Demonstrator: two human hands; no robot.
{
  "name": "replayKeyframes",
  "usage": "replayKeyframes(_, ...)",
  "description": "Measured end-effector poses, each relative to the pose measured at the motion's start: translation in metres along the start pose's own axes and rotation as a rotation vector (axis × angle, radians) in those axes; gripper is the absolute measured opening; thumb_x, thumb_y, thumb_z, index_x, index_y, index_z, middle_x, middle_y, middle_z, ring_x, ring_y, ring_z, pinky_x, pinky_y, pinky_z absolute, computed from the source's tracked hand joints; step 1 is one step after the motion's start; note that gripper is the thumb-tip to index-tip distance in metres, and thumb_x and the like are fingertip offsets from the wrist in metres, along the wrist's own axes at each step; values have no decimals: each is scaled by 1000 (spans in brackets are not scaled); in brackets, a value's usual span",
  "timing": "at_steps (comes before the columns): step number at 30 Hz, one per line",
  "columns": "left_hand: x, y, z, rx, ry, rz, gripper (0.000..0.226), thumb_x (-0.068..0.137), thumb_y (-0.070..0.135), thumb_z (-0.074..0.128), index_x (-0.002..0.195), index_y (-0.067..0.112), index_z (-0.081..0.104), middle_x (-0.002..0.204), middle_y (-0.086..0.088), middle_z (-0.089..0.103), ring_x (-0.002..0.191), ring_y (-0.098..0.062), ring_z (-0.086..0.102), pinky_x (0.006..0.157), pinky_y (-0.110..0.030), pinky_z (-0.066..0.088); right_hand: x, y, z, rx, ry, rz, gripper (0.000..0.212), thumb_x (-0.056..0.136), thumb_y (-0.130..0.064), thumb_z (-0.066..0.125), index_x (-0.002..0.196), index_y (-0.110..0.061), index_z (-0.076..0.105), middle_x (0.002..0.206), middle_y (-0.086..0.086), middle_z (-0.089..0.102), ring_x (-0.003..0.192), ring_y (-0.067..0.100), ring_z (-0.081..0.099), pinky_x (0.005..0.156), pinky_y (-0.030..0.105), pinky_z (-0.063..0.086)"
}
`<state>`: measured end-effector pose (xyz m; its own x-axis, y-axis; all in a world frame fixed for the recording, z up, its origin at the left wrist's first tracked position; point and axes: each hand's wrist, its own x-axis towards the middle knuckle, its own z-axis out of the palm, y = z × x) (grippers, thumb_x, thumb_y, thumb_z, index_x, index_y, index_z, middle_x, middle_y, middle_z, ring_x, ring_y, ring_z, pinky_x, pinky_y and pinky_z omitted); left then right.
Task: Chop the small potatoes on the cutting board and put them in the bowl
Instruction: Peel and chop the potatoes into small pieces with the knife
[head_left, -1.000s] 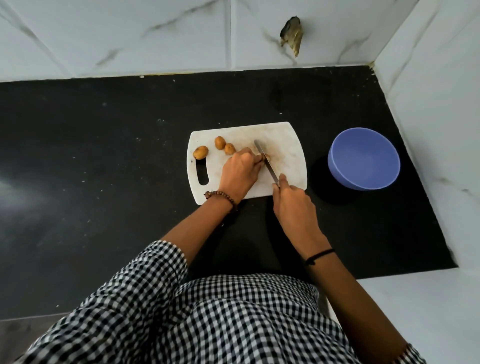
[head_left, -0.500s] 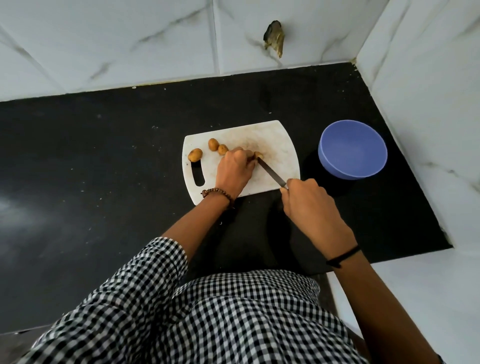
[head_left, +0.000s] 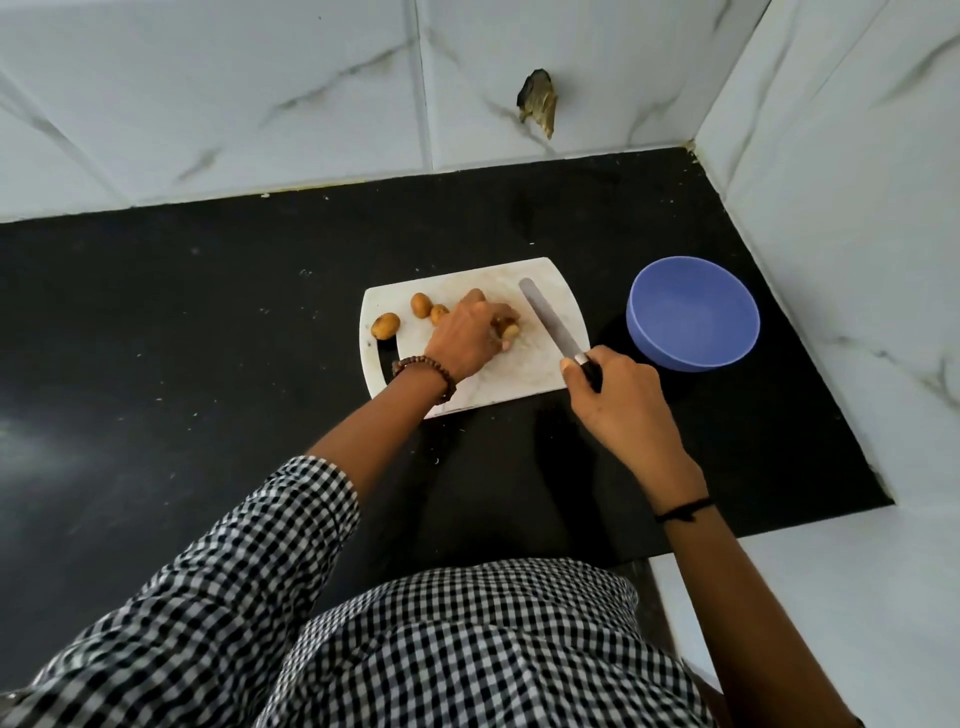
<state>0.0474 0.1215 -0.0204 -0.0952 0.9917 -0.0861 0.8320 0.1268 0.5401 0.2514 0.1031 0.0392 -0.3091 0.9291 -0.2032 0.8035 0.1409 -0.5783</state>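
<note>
A white cutting board (head_left: 524, 374) lies on the black counter. Three small whole potatoes sit on its left part: one by the handle slot (head_left: 385, 326), two close together (head_left: 421, 305) further back. My left hand (head_left: 467, 338) curls over potato pieces (head_left: 508, 331) in the board's middle and holds them. My right hand (head_left: 613, 400) grips the knife (head_left: 551, 323) by its dark handle; the blade lies over the board's right part, pointing away, apart from the potato pieces. A blue bowl (head_left: 693, 312) stands right of the board and looks empty.
White marble-patterned tiled walls close the counter at the back and on the right (head_left: 831, 208). A chipped hole (head_left: 537, 101) marks the back wall. The black counter (head_left: 182, 322) stretches wide to the left of the board.
The knife blade has swung from beside my left hand's fingers to the right side of the board. My right hand moved up toward the board's corner. My left hand stayed on the potato pieces.
</note>
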Motion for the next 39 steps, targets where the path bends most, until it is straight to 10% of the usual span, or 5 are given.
replayKeyframes(10,-7,-5,8,-3,173,-61,31,82,35,72,96,9,60,100,-4,56,79,-19,56,65,-36,52,39,-8,38,258,69,71,31,95,-36,60,79,-11,55,68,0,54,61,14,54,51,21,36)
replayKeyframes(25,-26,-22,7,-209,235,-69,32,78,14,75,108,10,63,103,-2,58,84,-11,61,79,-30,55,80,-19,63,254,-36,-68,26,91,-29,69,108,-22,51,101,-9,59,92,7,56,71,11,41)
replayKeyframes(39,-12,-9,2,67,188,-41,24,86,29,63,108,23,71,102,3,63,98,-16,47,65,-24,35,88,-5,66,324,-20,-143,22,89,-18,72,105,-17,57,99,-11,63,89,-3,57,73,1,42)
